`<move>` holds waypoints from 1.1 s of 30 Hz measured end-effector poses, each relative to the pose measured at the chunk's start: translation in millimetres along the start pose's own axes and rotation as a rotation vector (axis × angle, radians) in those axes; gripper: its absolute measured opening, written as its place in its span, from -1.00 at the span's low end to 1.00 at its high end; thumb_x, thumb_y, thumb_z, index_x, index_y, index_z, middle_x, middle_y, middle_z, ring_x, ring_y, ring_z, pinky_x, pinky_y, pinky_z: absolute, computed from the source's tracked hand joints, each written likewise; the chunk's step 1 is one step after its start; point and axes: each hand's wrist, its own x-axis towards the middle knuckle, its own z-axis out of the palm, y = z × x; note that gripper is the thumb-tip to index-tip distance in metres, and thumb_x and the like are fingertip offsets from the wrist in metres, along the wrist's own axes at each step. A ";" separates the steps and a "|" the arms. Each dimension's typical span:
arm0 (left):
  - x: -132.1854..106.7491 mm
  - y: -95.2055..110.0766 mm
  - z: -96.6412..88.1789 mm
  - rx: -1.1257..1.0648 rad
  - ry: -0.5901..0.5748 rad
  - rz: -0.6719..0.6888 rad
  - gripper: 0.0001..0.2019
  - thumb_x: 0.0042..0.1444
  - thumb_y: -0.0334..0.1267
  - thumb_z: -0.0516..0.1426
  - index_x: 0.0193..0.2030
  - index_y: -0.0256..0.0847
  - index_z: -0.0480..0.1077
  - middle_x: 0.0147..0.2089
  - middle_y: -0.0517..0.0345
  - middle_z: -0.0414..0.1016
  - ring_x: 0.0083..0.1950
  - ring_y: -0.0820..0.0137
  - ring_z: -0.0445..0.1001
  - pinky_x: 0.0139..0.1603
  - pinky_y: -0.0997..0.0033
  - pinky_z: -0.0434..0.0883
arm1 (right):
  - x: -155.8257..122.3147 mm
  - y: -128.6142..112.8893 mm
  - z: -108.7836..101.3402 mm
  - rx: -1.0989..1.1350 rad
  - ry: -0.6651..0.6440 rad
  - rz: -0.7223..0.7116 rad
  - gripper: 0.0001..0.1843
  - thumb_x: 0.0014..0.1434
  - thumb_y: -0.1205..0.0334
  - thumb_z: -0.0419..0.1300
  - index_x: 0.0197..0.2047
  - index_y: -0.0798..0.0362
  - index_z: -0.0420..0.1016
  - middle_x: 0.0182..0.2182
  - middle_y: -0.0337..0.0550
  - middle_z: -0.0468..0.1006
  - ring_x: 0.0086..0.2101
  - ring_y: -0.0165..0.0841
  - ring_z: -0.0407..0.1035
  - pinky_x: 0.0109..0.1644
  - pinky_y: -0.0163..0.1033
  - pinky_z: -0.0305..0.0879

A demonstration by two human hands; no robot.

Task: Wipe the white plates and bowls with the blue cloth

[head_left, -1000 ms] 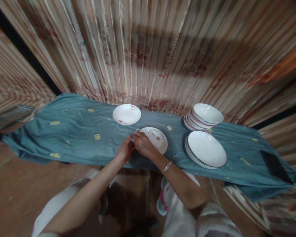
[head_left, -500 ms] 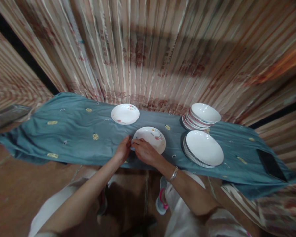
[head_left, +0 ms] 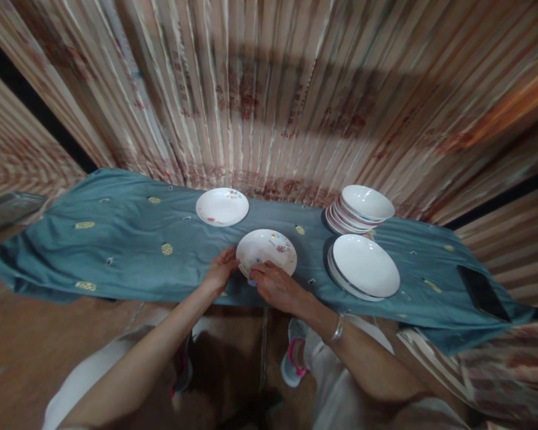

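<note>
In front of me a white plate [head_left: 265, 243] with a floral print lies on the cloth-covered table. My left hand [head_left: 220, 272] grips its left rim, fingers bent around the edge. My right hand [head_left: 275, 288] is closed over the near part of the same plate, pinching a small light-blue cloth [head_left: 251, 280] against its rim. Most of that cloth is hidden under the fingers. Behind and to the left sits a second floral plate [head_left: 222, 208], touched by neither hand.
To the right stand a stack of white plates [head_left: 366, 266] and, behind it, a stack of bowls [head_left: 368, 202]. A dark phone [head_left: 483, 292] lies at the table's right end. The green tablecloth [head_left: 134, 257] hangs over the front edge. A pleated curtain [head_left: 260, 89] rises behind.
My right hand has slid with the cloth along the plate's near rim, rightward and slightly down, away from my left hand. My left hand stays at the left rim. The view has shifted slightly.
</note>
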 end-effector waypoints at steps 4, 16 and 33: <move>-1.4 1.3 1.3 0.017 -0.010 0.019 -0.54 -0.38 -0.40 0.41 -0.21 -0.23 0.51 -0.23 0.12 0.62 -0.18 0.33 0.52 -0.06 0.33 0.39 | -14.6 4.5 -1.1 -0.030 -0.021 0.019 -0.76 0.24 0.56 0.08 -0.12 0.18 0.52 -0.15 0.02 0.60 -0.10 -0.22 0.48 0.14 -0.09 0.37; -0.6 4.0 0.8 0.061 -0.035 0.032 -0.57 -0.36 -0.35 0.43 -0.24 -0.20 0.55 -0.19 0.05 0.65 -0.04 0.20 0.55 0.08 0.22 0.39 | -44.6 25.5 -4.9 -0.111 -0.018 0.219 -0.80 0.27 0.51 0.13 -0.10 0.12 0.50 -0.07 -0.01 0.55 -0.03 -0.21 0.42 0.12 -0.12 0.39; -1.7 5.3 2.7 0.070 -0.029 0.021 -0.53 -0.40 -0.33 0.44 -0.21 -0.23 0.56 -0.14 0.00 0.66 -0.03 0.16 0.56 0.07 0.20 0.40 | -41.6 77.1 6.8 -0.124 0.201 0.301 -0.64 0.30 0.54 -0.01 0.02 0.15 0.51 0.02 0.05 0.52 -0.03 -0.21 0.40 0.13 -0.07 0.40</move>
